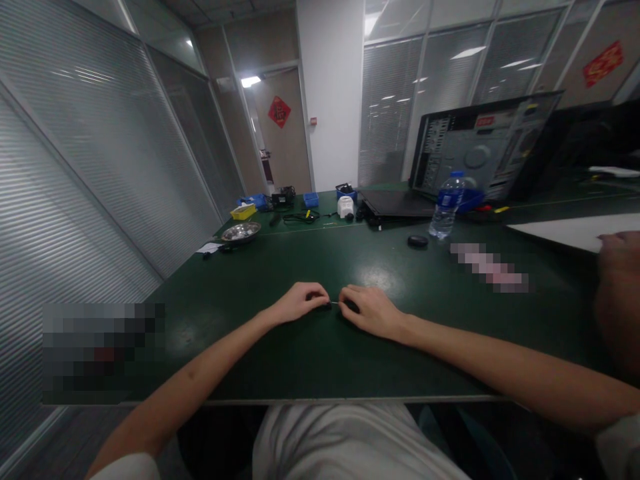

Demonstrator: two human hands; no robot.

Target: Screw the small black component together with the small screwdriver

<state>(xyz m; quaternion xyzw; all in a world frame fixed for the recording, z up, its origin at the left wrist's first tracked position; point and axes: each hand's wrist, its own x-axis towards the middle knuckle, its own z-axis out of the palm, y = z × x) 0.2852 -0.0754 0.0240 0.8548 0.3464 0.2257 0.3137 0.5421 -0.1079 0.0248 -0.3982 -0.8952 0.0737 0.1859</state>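
Both my hands rest low over the green tabletop (280, 360), close together at its middle. My left hand (300, 303) is closed, its fingertips and thumb pinching a small black object (326, 305). A hand's breadth or less to the right, my right hand (373, 310) is curled with thumb and fingers together. A thin pale strip (335, 303) bridges the narrow gap between the fingertips of both hands. Whatever the right fingers hold is mostly hidden, and the dark patch inside that curl may be an object or shadow.
At the back stand a metal bowl (241, 232), a yellow tray (243, 212), a blue box (311, 200) and a white device (345, 207). Rightward are a black puck-like item (417, 241), a water bottle (445, 207), an open computer case (480, 153) and another person's hand (620, 267) by white paper (560, 231).
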